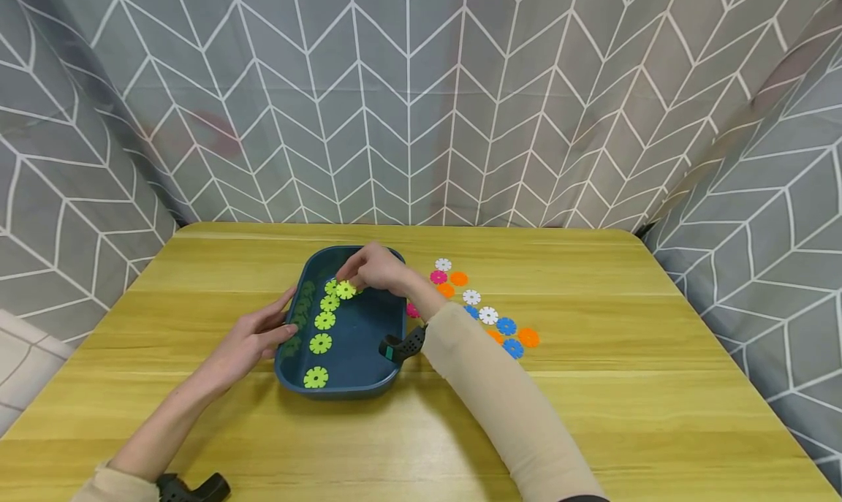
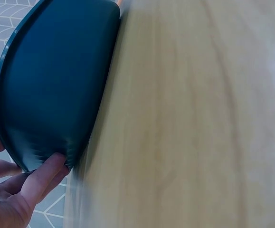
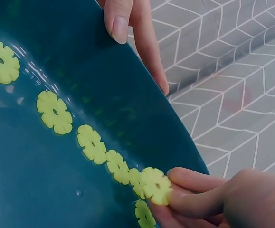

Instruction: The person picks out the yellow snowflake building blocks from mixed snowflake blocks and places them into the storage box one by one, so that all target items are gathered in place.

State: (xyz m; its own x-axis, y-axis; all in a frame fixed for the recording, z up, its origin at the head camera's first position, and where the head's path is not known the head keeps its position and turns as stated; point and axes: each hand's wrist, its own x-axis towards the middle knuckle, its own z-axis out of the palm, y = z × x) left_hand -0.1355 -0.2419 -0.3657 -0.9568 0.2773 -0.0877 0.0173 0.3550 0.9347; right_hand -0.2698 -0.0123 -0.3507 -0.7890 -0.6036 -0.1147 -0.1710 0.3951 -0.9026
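A dark blue-green plastic basin (image 1: 360, 345) stands on the table. My left hand (image 1: 240, 345) holds its left wall, with the thumb over the rim (image 3: 119, 29) and the other fingers outside, as the left wrist view also shows. Inside the basin, my right hand (image 1: 381, 267) pinches a yellow-green notched disc (image 3: 155, 185), a snowflake-shaped building piece, between thumb and fingers near the far left corner. Several matching yellow-green discs (image 1: 321, 343) lie in a line along the left side of the basin floor. The held disc overlaps one of them in the right wrist view.
Right of the basin, loose notched discs lie on the wooden table (image 1: 625, 400): white (image 1: 488, 315), orange (image 1: 528, 337), blue (image 1: 512, 348) and pink (image 1: 438, 277). My right forearm (image 1: 487, 385) partly covers them. A patterned grey curtain (image 1: 408, 122) hangs behind the table.
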